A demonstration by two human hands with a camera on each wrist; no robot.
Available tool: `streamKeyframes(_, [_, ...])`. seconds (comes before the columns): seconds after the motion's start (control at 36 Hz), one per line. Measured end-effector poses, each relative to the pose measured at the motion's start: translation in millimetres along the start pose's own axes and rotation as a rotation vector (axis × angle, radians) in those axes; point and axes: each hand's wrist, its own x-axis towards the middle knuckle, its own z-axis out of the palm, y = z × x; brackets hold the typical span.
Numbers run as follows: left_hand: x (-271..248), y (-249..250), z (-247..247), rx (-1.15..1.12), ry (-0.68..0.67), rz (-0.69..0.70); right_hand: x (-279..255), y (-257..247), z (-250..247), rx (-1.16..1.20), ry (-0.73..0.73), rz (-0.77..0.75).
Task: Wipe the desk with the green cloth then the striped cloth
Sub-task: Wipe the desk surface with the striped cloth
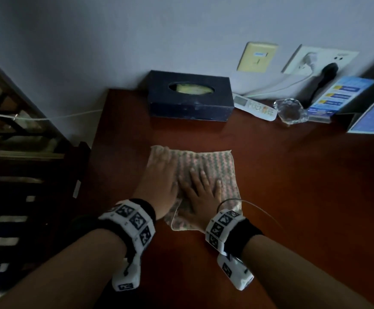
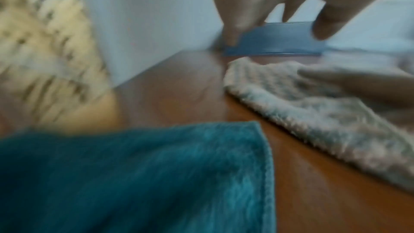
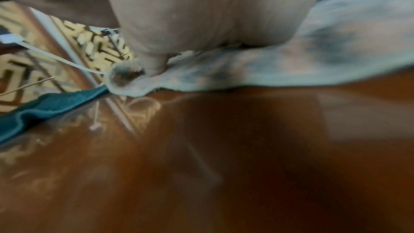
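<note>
The striped cloth [image 1: 212,166] lies spread on the brown desk [image 1: 293,197], a little left of centre. My left hand [image 1: 161,172] lies flat on its left part, fingertips near the far left corner. My right hand [image 1: 201,188] presses flat on its middle with the fingers spread. In the left wrist view the striped cloth [image 2: 313,112] is at the right with my right hand's fingers [image 2: 358,81] on it. The green cloth [image 2: 134,174] lies on the desk to the cloth's near left, and the right wrist view shows the green cloth [image 3: 44,109] by the desk's edge. My left forearm hides it from the head view.
A dark tissue box [image 1: 190,94] stands against the back wall. To its right are a white remote [image 1: 255,107], a glass dish [image 1: 290,110], a blue leaflet stand [image 1: 333,94] and a dark folder [image 1: 371,108]. The desk's left edge [image 1: 97,141] drops to the floor.
</note>
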Motion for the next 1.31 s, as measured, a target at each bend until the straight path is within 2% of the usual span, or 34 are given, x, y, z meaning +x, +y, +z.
streamKeyframes(0.14, [8,10,26,0.139,-0.239,0.133,-27,23,7,0.055,0.075,0.105])
streamKeyframes(0.25, [17,3,43,0.321,-0.32,0.137,-35,35,14,0.012,0.14,0.178])
streamKeyframes(0.28, [17,0,46,0.345,-0.33,0.129,-36,35,13,0.008,0.119,0.174])
streamKeyframes(0.36, [21,0,51,0.356,-0.342,0.084,-40,37,13,0.054,0.055,0.162])
streamKeyframes(0.72, [53,12,49,0.221,-0.254,-0.08,-33,36,10,0.037,0.127,0.162])
streamKeyframes(0.83, [63,7,42,0.228,-0.266,-0.083,-18,48,1,0.052,0.107,0.142])
streamKeyframes(0.92, [70,1,39,0.232,-0.283,-0.066,1,56,-3,0.033,0.155,0.159])
streamKeyframes(1.03, [81,-8,33,0.258,-0.286,-0.037,22,71,-20,-0.002,0.04,0.14])
streamKeyframes(1.31, [88,-25,4,0.247,-0.328,-0.014,72,89,-59,0.039,-0.048,0.153])
